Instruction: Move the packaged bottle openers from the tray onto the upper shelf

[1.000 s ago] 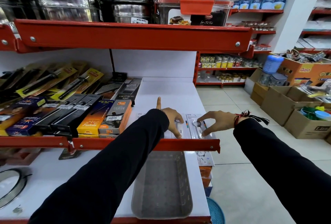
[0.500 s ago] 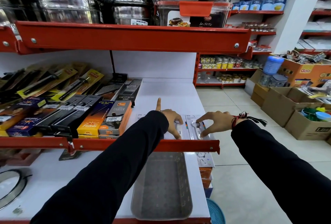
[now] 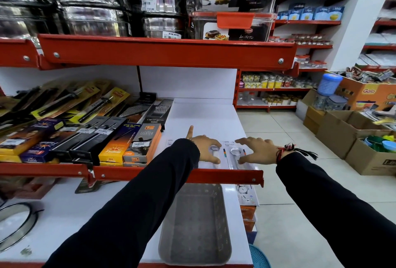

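Tray (image 3: 192,252), grey and rectangular, sits nearest on the lower white shelf (image 3: 64,220), its long side running away from the camera, nothing visible inside it. One carded package (image 3: 246,195) lies just beside the tray's far right corner, partly under the red shelf lip (image 3: 171,176). Beyond that lip, on the upper shelf (image 3: 205,117), the packaged bottle openers (image 3: 234,156) lie flat side by side, long axes pointing front to back, ring heads toward the back wall. Left hand (image 3: 206,147) presses down on the left card with fingers spread, index finger stretched forward; it grips nothing. Right hand (image 3: 257,150) rests open on the right card, fingers splayed, nothing pinched. Boxed lighters (image 3: 141,145) lie just left of the openers.
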Tool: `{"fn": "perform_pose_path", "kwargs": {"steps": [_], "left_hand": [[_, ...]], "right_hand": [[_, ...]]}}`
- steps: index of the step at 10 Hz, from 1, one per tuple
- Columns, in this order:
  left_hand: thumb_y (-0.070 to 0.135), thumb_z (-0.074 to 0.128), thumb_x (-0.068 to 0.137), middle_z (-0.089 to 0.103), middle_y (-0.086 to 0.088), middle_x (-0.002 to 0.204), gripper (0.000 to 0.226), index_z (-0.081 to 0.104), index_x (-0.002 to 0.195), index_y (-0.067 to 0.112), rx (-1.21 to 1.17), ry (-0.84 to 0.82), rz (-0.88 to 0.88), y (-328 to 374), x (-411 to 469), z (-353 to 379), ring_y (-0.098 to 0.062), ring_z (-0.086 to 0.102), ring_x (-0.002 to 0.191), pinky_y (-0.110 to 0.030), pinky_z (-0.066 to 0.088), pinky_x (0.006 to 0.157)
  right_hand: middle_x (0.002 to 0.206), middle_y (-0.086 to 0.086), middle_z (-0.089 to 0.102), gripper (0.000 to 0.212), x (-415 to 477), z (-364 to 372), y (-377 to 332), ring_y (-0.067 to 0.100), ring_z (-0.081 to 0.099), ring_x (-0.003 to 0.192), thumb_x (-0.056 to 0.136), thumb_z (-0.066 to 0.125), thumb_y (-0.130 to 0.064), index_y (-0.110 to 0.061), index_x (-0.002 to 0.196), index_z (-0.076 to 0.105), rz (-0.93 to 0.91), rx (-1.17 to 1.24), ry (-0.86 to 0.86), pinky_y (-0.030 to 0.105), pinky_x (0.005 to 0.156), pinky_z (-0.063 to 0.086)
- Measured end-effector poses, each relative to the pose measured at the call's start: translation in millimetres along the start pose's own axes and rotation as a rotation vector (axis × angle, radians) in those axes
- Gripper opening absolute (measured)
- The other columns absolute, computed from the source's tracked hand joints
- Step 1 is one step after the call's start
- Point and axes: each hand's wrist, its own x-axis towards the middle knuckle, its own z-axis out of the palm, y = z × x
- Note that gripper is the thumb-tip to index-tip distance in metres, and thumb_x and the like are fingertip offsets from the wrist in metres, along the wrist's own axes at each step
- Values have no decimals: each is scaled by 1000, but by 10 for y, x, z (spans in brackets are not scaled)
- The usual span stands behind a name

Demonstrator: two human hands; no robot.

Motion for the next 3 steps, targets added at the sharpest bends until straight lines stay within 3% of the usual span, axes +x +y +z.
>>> {"fn": "perform_pose_path", "kwargs": {"steps": [1, 2, 3], "left_hand": [[57, 46, 94, 46, -1, 154, 59, 39, 148, 34, -52, 85, -25, 1, -194, -6, -22, 34, 147, -56, -7, 122], [46, 43, 99, 49, 1, 151, 49, 43, 146, 34, -115, 353, -10, 44, -497, -58, -21, 44, 140, -46, 19, 124], [41, 42, 100, 55, 5, 145, 43, 47, 143, 35, -159, 613, 21, 55, -681, -75, -19, 51, 133, -41, 36, 115]], "right_hand": [[153, 0, 43, 79, -111, -6, -121, 30, 40, 137, 81, 55, -60, -34, 151, 30, -13, 9, 90, 53, 111, 24], [150, 0, 47, 59, -310, -93, -375, 27, 43, 134, 91, 46, -45, -32, 148, 36, -125, -44, 309, 49, 108, 26], [143, -3, 53, 51, -428, -141, -494, 24, 48, 128, 92, 39, -38, -31, 142, 45, -230, -90, 517, 44, 103, 30]]}}
